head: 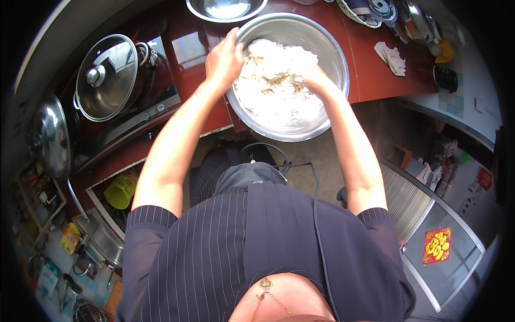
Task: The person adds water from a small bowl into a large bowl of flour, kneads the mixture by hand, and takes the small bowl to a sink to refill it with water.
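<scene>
A large stainless steel basin (340, 56) stands at the counter's front edge, its near side jutting past that edge. Inside lies a white, flour-like mass (277, 108) with brownish, wetter clumps near the middle; bright glare washes out much of it. My left hand (225, 56) grips the basin's left rim, fingers pointing towards the far side. Reaching in over the right rim, my right hand (314, 78) is down in the white mass. Its fingers are lost in the glare and flour, so their pose cannot be made out.
Behind the basin sits a second metal bowl (227, 10). A glass-lidded pot (106, 78) is on the stove at left, beside a domed metal pan lid (52, 137). A white cloth (390, 58) lies on the red counter (370, 80) at right. A black cable (318, 225) hangs down my front.
</scene>
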The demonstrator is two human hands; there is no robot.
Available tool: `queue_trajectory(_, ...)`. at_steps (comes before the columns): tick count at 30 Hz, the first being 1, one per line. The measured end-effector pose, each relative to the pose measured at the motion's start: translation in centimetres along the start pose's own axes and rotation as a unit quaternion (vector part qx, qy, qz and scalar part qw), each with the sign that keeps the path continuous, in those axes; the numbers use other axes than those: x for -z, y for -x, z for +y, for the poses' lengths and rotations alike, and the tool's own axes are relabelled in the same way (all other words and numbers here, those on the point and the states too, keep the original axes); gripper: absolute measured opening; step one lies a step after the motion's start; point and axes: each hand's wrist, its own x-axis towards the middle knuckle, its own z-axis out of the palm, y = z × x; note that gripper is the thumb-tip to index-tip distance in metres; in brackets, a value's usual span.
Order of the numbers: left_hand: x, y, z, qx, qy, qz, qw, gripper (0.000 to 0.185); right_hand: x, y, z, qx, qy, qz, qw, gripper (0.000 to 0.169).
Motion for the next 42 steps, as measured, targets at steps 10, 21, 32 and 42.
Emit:
queue_trajectory(10,-0.8,-2.2,-0.3,-0.049,-0.025,-0.029,0.998,0.046,-4.1,-8.4,-3.9,-0.039,0.232,-0.104,0.966,0.045)
queue_trajectory(21,-0.6,-2.1,0.1,-0.020,-0.010,-0.032,0.999,0.045,-1.7,9.4,-2.1,0.029,0.340,-0.054,0.938,0.028)
queue_trajectory(32,-0.4,-1.9,-0.2,-0.026,0.018,-0.020,0.999,0.044,-5.3,-1.6,-4.8,0.031,0.322,0.036,0.946,0.020)
queue_trajectory(42,-0.2,-2.0,-0.5,-0.019,-0.027,-0.037,0.999,0.045,-2.2,2.0,-9.7,0.077,0.401,-0.198,0.891,0.026)
